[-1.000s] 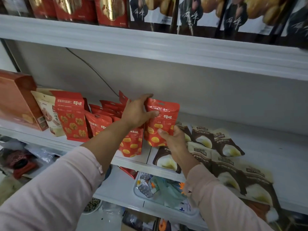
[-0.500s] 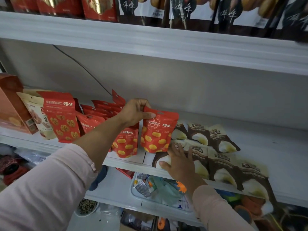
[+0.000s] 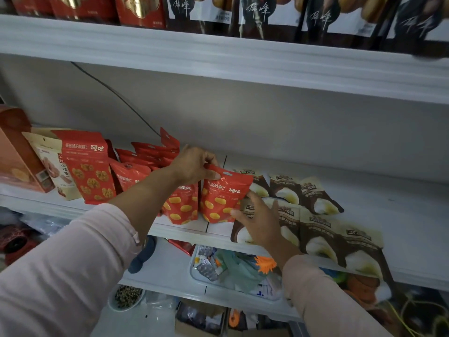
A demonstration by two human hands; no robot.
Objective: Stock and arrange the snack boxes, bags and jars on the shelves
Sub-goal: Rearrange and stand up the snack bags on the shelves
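Observation:
My left hand (image 3: 194,165) pinches the top edge of a red chestnut bag (image 3: 224,198) that stands upright on the white middle shelf (image 3: 218,229). My right hand (image 3: 260,221) has its fingers spread, touching that bag's lower right corner and resting over the brown-and-cream bags (image 3: 315,229) that lie flat to the right. A second red chestnut bag (image 3: 182,206) stands just left of the held one, with several more red bags (image 3: 148,154) behind my left arm. A taller red walnut bag (image 3: 87,166) stands further left.
An orange box (image 3: 14,152) and a beige bag (image 3: 52,166) stand at the shelf's left end. The shelf above (image 3: 218,59) carries red and dark packages. A clear tray of small items (image 3: 233,271) sits on the lower shelf. A black cable (image 3: 116,93) runs down the back wall.
My right hand dropped from the red bag to the flat brown bags, then rose to touch the bag's lower corner. My left hand kept hold of the bag's top and set it more upright.

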